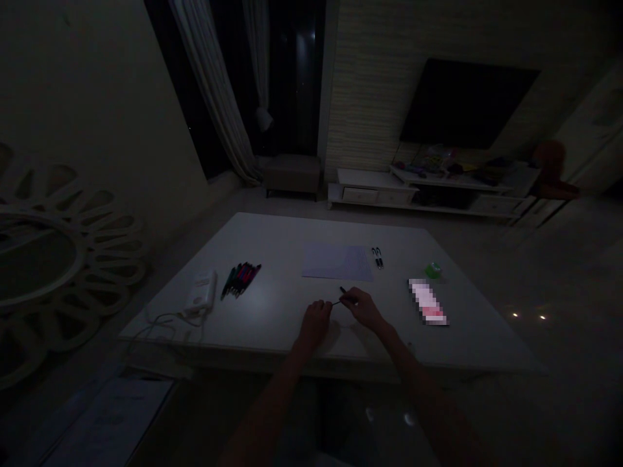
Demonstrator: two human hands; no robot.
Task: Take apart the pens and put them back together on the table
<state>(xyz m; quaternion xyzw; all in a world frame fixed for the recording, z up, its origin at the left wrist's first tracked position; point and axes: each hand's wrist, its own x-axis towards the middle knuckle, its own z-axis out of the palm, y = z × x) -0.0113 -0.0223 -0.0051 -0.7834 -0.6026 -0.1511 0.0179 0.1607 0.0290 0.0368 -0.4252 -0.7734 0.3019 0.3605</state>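
Your left forearm (270, 405) and right forearm (428, 389) reach in from 6 o'clock over a white table (272, 256). Your right hand (365, 309) pinches a slim black pen (343, 299) near the table's front edge (light, stiff, thin; take it by the barrel), while your left hand (315, 323) curls shut just beside its tip, contact unclear. Pale paper (337, 262) lies at 12 o'clock.

Table: white, bare middle (287, 243)
Left edge: charger (202, 292), bunch of pens (241, 280)
Far edge: paper (337, 262), two markers (378, 257)
Right edge: green roll (433, 270), blurred packet (427, 301)
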